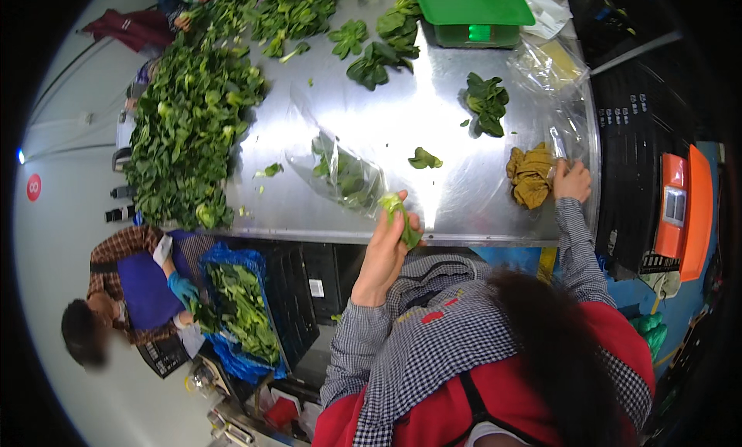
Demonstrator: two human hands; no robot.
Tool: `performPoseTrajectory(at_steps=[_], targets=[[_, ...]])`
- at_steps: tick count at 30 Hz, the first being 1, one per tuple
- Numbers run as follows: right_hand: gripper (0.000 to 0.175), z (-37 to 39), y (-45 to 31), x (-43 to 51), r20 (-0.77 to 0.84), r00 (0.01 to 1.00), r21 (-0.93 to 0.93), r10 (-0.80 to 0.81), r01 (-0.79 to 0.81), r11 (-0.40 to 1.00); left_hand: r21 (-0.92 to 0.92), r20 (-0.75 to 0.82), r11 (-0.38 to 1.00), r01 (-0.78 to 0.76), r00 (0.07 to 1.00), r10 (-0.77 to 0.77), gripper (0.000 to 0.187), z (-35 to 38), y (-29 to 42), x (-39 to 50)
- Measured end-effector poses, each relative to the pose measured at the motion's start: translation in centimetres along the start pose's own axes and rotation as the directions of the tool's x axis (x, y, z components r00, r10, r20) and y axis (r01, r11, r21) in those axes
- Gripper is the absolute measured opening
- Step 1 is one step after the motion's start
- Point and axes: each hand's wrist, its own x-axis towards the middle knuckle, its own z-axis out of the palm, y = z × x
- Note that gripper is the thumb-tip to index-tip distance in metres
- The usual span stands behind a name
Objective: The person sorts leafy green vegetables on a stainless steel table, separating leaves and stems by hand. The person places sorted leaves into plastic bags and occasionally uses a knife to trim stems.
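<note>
My left hand (381,261) holds a small head of bok choy (392,202) over the front edge of the steel table (464,215). Just beyond it lies a clear plastic bag (313,183) with green leafy heads inside. At the table's right end, my right hand (573,182) touches the lower edge of clear plastic bags (565,135); whether its fingers grip them is unclear. A crumpled mustard-yellow cloth (530,174) sits left of that hand. Between my hands and farther back are a loose leaf (425,158) and a bok choy head (486,103).
A green weighing scale (475,6) stands at the back right. Bok choy is heaped (191,122) along the left. A co-worker (139,290) handles greens by a blue-lined black crate (246,308). Black crates (632,157) and an orange scale (675,209) stand right of the table.
</note>
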Motion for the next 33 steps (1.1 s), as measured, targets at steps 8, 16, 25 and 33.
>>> performPoseTrajectory(at_steps=[8,16,25,33], targets=[[0.072,3.0,3.4,1.7,0.289,0.911,0.151,0.294,-0.347,0.926,0.12,0.082,0.993,-0.018,0.997,0.008,0.051,-0.6,0.6,-1.2],[0.074,10.6,5.2,4.0,0.365,0.791,0.309,0.492,-0.601,0.737,-0.343,0.231,0.937,0.066,0.973,0.016,0.063,-2.6,1.5,-4.3],[0.073,14.2,10.6,9.5,0.485,0.827,0.425,0.283,-0.506,0.75,-0.227,0.094,0.973,-0.038,0.994,0.06,0.043,-6.6,2.5,-9.0],[0.036,0.5,8.4,4.2,0.822,0.566,0.564,-0.061,-0.825,-0.044,0.131,0.058,0.971,-0.202,0.979,0.196,0.025,-10.8,2.9,-10.1]])
